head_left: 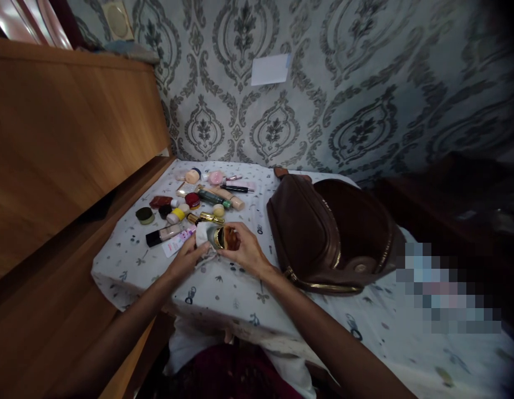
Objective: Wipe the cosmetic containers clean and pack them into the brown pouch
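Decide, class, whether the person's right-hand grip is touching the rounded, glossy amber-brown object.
Touching. The head view shows the right-hand grip around the amber-brown object, with fingers over its far side and thumb against its near side.

The surface before you wears a white printed cloth (240, 288); on it you have jars (192, 200), tubes (234, 199) and bottles (164, 235) clustered left, a brown bag (298, 233) right.

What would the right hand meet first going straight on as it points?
Beyond the amber item it holds, probably the white cloth-like piece in the left hand, though depth between them is unclear.
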A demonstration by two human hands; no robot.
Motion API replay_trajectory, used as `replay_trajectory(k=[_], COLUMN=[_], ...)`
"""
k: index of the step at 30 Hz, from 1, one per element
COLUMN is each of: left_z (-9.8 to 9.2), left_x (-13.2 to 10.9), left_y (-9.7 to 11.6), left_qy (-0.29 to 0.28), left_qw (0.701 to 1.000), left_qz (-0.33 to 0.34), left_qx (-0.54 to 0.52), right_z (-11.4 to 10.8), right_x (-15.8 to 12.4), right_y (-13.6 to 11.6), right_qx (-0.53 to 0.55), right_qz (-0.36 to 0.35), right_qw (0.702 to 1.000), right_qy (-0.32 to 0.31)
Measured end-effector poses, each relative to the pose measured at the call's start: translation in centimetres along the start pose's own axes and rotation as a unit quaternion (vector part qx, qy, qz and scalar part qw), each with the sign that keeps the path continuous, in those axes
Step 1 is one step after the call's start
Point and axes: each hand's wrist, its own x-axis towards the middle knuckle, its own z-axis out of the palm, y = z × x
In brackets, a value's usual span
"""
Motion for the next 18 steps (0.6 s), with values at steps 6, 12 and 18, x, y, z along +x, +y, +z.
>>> replay_trajectory(k=[6, 12, 18], left_z=[0.5, 0.4, -2.9], left_x=[-0.3, -0.5, -0.6], left_y=[0.9, 1.4, -0.5], left_qy=[-0.014, 0.041, 0.044], left_qw=[1.0, 0.992, 0.966], left_qz=[-0.024, -0.11, -0.088], left_qx=[-0.012, -0.036, 0.241], right_z=[-0.1, 0.0, 0.2], right_x=[-0.1, -0.1, -0.6], right_y=[0.1, -0.6, -1.5], right_qx=[-0.033, -0.014, -0.043], right_qz=[-0.026, -0.066, -0.091], right_qw=[0.999, 0.997, 0.992], right_qy=[-0.021, -0.047, -0.07])
